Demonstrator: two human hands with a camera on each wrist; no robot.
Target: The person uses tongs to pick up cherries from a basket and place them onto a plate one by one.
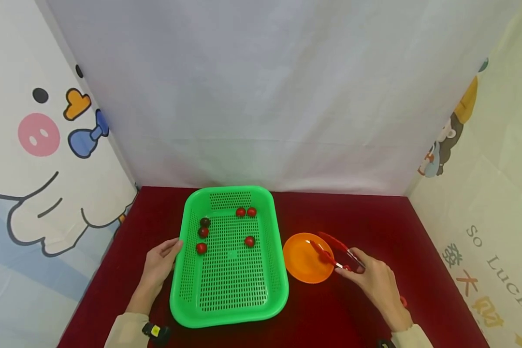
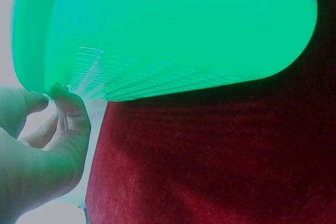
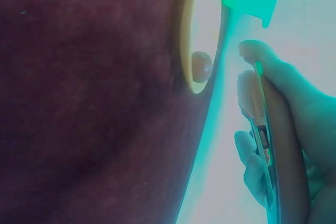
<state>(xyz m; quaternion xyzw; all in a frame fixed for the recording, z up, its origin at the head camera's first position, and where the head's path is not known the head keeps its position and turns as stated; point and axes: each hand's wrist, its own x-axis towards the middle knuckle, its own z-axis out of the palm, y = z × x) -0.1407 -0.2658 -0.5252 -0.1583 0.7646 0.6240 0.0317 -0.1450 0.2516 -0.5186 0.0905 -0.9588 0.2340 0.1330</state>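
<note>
Over red cloth [image 1: 343, 215], the right hand [image 1: 379, 281] holds tongs [image 1: 338, 244], apparently above a plate [image 1: 299, 261].

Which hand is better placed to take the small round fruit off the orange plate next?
Right hand, I'd judge: it holds the red tongs at the orange plate, near the small round fruit. Left hand grips the green basket, which lies between it and the plate.

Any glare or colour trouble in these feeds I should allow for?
Head: fairly even light, tomatoes distinct; left wrist: basket washed to near-flat green, tint spilling onto the left hand; right wrist: cyan cast over the right hand, inside of the plate bleached, cloth dim with a soft shadow.
</note>
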